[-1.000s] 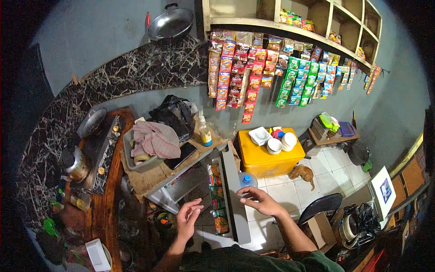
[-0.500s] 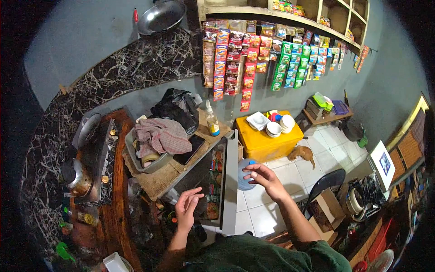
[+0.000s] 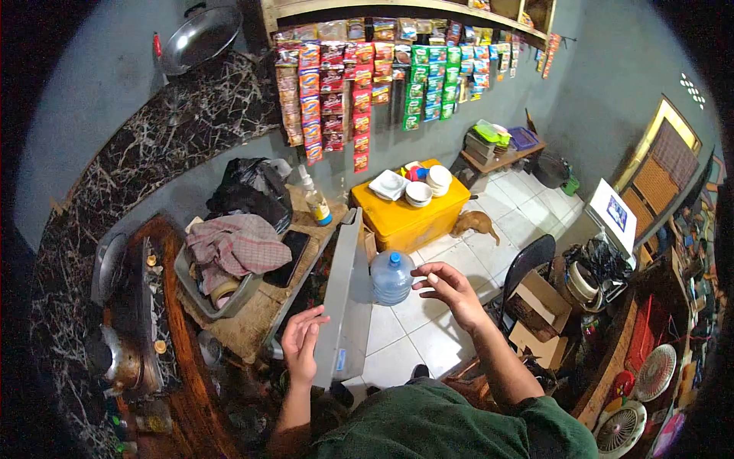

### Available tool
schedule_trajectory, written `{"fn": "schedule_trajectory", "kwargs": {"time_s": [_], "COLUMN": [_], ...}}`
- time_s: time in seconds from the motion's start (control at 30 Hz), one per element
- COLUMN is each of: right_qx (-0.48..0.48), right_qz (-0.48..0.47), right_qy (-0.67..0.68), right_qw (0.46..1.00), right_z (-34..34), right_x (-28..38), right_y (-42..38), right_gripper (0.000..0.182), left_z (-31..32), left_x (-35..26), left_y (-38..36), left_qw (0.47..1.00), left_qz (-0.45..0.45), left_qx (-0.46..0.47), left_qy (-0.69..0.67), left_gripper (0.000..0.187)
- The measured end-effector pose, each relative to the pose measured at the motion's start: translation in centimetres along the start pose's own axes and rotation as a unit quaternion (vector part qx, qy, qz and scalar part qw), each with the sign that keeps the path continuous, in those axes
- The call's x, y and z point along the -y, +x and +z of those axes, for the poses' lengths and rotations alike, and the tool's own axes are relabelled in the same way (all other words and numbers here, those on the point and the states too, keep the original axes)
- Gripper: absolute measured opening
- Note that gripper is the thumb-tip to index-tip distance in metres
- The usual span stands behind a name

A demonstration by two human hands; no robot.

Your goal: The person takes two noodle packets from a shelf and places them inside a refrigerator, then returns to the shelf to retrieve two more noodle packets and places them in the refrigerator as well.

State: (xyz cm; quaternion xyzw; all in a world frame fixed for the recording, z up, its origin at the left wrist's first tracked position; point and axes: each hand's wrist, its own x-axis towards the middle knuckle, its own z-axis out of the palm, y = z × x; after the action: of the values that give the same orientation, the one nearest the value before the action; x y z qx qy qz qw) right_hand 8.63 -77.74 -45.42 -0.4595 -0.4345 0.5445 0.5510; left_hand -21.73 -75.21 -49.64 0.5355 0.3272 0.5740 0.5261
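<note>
My left hand [image 3: 303,346] is raised beside the grey door panel [image 3: 342,298], its fingers apart and holding nothing. Whether its fingertips touch the panel I cannot tell. To the right, my right hand [image 3: 447,291] hangs in the air with fingers parted and nothing in it. Just left of its fingertips in view is a blue water jug [image 3: 392,278] on the tiled floor. The panel stands at an angle and mostly hides the shelves behind it.
A yellow box [image 3: 413,219] carries white bowls. A cat [image 3: 475,223] lies beside it. Left are a spray bottle [image 3: 315,200] and a grey tub [image 3: 214,298] with a checked cloth [image 3: 238,243]. A black chair [image 3: 527,268] and cardboard box [image 3: 540,297] stand right.
The view has turned to the right. The grey panel has swung, showing more of its face and covering the shelf contents. The water jug is now more fully visible.
</note>
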Motion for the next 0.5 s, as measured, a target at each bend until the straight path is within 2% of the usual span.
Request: {"fn": "schedule_trajectory", "kwargs": {"time_s": [0.27,0.5], "right_qx": [-0.037,-0.068], "right_qz": [-0.007,-0.003], "right_qy": [0.013,0.04], "right_qw": [0.999,0.997], "right_z": [-2.7,-7.8], "right_x": [0.1,0.0], "right_y": [-0.5,0.4], "right_gripper": [0.03,0.031], "left_z": [3.0,7.7], "left_x": [0.8,2.7], "left_y": [1.9,4.3], "left_qw": [0.999,0.998], "left_qz": [-0.011,-0.021], "left_qx": [0.038,0.065], "left_qy": [-0.014,-0.004], "left_gripper": [0.025,0.023]}}
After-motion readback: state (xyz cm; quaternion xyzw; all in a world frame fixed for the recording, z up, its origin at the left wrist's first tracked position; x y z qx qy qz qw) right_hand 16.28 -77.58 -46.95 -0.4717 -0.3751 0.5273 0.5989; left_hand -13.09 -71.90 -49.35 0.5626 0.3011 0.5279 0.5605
